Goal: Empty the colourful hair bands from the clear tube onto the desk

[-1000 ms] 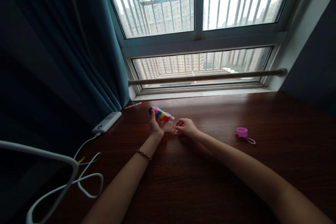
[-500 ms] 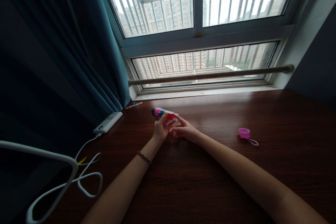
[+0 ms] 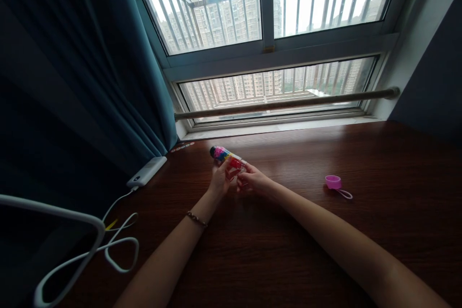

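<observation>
A small tube [image 3: 236, 162] with a dark rounded end and bands of pink, blue, yellow and red lies slanted between my hands, just above the table. My left hand [image 3: 221, 176] is closed round its middle from below, thumb along the near side. At the clear right-hand end, my right hand [image 3: 252, 178] has its thumb and fingers closed on the tube. The fingertips partly hide that end. Off to the right, a pink cup-shaped cap [image 3: 333, 182] with a thin loop lies on the dark wooden table [image 3: 288, 250].
A white power bank [image 3: 147, 172] sits at the left by the blue curtain [image 3: 144, 120], with a white cable [image 3: 121, 238] running from it. Several small round items [image 3: 182, 147] lie near the curtain. A rail [image 3: 288, 104] crosses the window.
The tube has tilted, its right end now lower. My right fingers have closed in on that end; before, the index finger was stretched along it. The view has shifted slightly.
</observation>
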Demonstrator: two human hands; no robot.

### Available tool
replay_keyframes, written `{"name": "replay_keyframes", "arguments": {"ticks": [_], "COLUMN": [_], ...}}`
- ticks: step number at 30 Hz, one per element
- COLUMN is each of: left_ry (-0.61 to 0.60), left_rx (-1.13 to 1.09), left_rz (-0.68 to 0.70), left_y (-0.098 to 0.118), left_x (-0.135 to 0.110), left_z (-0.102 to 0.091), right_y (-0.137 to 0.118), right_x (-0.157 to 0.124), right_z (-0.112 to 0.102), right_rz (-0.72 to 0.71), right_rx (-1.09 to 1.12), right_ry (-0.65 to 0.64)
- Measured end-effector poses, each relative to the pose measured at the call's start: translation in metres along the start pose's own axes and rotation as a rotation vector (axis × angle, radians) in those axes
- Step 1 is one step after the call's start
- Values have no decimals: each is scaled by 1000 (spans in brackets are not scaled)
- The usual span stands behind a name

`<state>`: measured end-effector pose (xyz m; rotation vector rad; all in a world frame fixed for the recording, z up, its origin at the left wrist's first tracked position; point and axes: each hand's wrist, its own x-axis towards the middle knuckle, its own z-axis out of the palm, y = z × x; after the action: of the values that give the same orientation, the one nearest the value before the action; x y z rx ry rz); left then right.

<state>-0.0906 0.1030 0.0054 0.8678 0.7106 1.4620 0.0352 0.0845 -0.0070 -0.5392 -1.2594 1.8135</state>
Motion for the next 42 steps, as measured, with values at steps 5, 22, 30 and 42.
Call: {"name": "replay_keyframes", "arguments": {"ticks": [5, 22, 30, 42], "left_ry": [49, 52, 60, 244], "left_rx": [35, 225, 192, 35], "left_rz": [5, 177, 165, 65], "left_y": [-4, -4, -2, 0], "left_x": [2, -5, -3, 15], "left_z": [-2, 6, 3, -21], "right_y": [4, 8, 7, 8], "right_x": [3, -4, -2, -2], "right_z": [-4, -3, -4, -6], "right_rz": [-73, -73, -84, -24], "right_rx": [-2, 79, 31, 5], "right_ry": [98, 325, 338, 392]}}
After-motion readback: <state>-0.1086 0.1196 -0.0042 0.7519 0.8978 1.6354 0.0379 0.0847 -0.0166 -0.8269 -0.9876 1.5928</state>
